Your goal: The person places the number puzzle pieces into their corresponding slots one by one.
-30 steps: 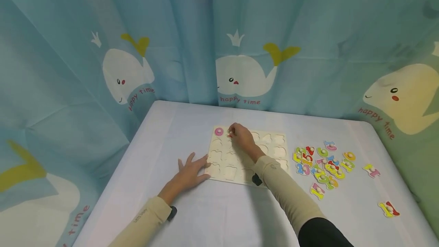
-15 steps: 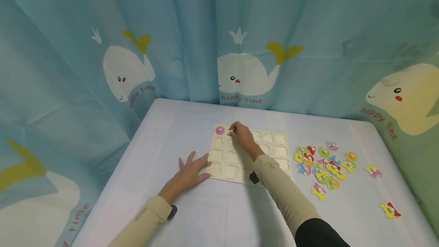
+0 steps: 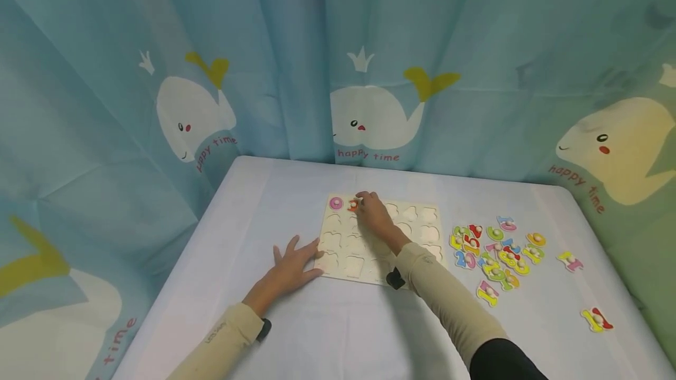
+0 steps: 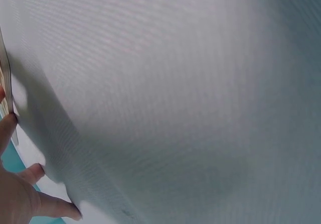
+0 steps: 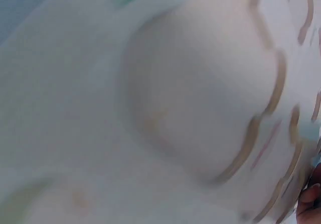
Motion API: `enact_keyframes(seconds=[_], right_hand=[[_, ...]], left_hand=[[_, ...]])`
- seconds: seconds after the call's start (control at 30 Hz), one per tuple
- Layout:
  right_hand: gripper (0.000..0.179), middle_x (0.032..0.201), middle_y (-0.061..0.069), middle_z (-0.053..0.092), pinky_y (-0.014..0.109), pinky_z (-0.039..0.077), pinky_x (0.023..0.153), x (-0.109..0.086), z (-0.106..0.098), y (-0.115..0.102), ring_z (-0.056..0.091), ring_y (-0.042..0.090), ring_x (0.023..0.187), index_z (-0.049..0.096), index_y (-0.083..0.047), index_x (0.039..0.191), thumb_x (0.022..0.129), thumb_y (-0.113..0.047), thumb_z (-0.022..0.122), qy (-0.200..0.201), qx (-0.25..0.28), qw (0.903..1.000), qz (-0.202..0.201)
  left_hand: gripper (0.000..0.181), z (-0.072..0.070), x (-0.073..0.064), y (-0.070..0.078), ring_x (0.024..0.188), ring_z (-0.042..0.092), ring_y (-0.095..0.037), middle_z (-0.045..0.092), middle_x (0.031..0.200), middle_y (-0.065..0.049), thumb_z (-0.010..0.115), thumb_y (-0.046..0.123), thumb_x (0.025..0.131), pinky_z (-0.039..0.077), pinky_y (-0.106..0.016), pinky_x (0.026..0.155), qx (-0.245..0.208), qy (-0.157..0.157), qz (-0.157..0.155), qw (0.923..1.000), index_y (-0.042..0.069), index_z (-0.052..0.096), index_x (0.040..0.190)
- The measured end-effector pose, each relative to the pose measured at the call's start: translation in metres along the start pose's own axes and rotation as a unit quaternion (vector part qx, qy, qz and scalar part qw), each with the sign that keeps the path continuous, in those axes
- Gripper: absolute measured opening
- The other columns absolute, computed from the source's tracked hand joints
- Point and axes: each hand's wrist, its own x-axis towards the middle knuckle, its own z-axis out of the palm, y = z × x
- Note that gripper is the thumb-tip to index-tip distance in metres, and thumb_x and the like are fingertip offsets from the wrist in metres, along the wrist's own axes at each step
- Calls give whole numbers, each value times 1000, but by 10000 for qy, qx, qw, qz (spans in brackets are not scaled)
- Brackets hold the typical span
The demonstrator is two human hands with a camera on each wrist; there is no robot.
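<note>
A cream wooden puzzle board (image 3: 343, 275) with shaped recesses lies in the middle of the table. A pink round knob piece (image 3: 335, 203) sits in its top left corner. Just right of that is a red-orange number piece (image 3: 352, 205), its knob showing. My right hand (image 3: 376, 217) is over the board, fingertips right beside this piece; whether they touch is unclear. My left hand (image 3: 289, 268) lies with spread fingers against the board's left edge. Its fingers (image 4: 55, 206) show at the left wrist view's lower left. Only fingertips (image 5: 308, 199) appear in the right wrist view.
Several colourful number pieces (image 3: 470, 243) lie in a loose cluster right of the board. A yellow-pink piece (image 3: 570, 261) and a yellow-red piece (image 3: 597, 320) lie farther right. A blue whale-print curtain (image 3: 296, 75) hangs behind the white table (image 3: 274, 192).
My right fingers have shifted slightly right, off the red-orange number piece they were pinching, so more of it shows on the board. The left hand has stayed in place.
</note>
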Motion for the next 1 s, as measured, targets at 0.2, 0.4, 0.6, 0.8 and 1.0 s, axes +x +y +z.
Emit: enact_keyframes(seconds=[0.2,0.4,0.6,0.8,1.0], right_hand=[[35,100,16,57,41,49,76,-18,-21,20,57,28,89,52,3,123,91,-5,61,171,-6,9997,146],[34,100,16,60,42,48,74,-33,-47,41,58,28,86,54,2,123,91,-10,59,282,-84,9989,363],[34,101,19,61,46,48,77,-47,-72,64,59,31,89,55,3,122,91,-12,59,369,10,9974,625],[34,104,21,60,48,47,81,-60,-93,84,58,35,95,54,3,122,92,-13,58,551,-176,9950,809],[33,103,23,60,48,48,76,-76,-111,100,58,37,93,54,6,121,93,-11,57,771,-179,9935,823]], left_hand=[[42,0,0,0,135,20,-46,42,144,-2,67,37,85,5,-78,93,3,-73,-37,10000,18,61,122],[43,-2,0,0,134,20,-47,41,145,-3,67,38,85,5,-79,92,15,-92,-22,10000,18,62,121],[44,-3,1,2,133,20,-48,41,145,-4,68,39,84,5,-80,91,33,-84,23,10000,17,62,122],[44,-4,1,3,134,21,-48,41,145,-4,68,37,85,4,-80,91,-13,-81,25,10000,15,62,122],[44,-3,0,4,133,23,-48,43,144,-4,69,37,84,6,-80,90,-11,27,71,10000,15,63,122]])
